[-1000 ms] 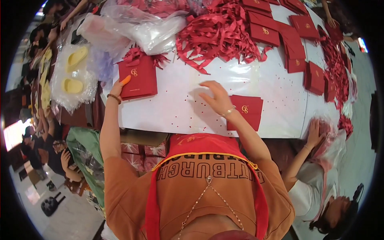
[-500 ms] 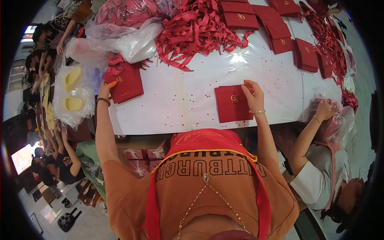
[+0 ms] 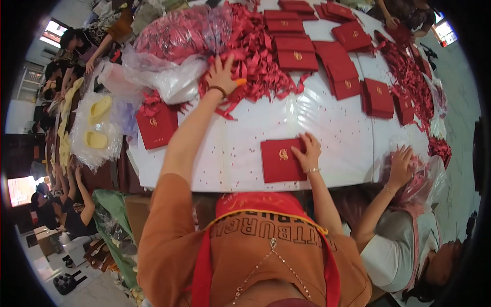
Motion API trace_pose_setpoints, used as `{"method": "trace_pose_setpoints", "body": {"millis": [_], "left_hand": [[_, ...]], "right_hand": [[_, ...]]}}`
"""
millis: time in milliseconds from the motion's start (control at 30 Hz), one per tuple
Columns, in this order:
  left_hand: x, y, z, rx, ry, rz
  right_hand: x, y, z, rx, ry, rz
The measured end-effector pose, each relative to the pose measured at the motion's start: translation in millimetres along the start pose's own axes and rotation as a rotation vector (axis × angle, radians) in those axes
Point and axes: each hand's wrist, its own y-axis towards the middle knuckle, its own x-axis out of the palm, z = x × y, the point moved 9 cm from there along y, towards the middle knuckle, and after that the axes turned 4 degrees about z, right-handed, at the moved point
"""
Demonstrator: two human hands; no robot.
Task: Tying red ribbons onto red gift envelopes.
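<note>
A clear bag [image 3: 176, 24] of red ribbons [image 3: 166, 42] lies beyond the squarish, face-up red packet [image 3: 279, 166] the right hand [image 3: 309, 153] grips, left hand [image 3: 221, 77] spread wide.

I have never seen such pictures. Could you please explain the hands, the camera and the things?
There is no robot: a person works here. A wide fisheye camera on the person's head looks down, so straight edges bend. On the white table lie red ribbons and flat red packets; at left are yellow slippers in clear plastic. The left hand is spread over the ribbons' left side; the right hand touches the nearest packet on its right side. Neither clearly grips anything.
</note>
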Motion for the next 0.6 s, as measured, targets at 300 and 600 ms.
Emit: {"method": "trace_pose_setpoints", "body": {"millis": [300, 600], "left_hand": [[45.7, -68.0, 31.6, 0.209, 0.239, -0.154], [-25.7, -103.0, 2.6, 0.164, -0.1, 0.126]], "right_hand": [[-1.8, 1.1, -0.7, -0.023, -0.038, 0.079], [-2.8, 22.6, -22.0, -0.068, -0.058, -0.028]]}}
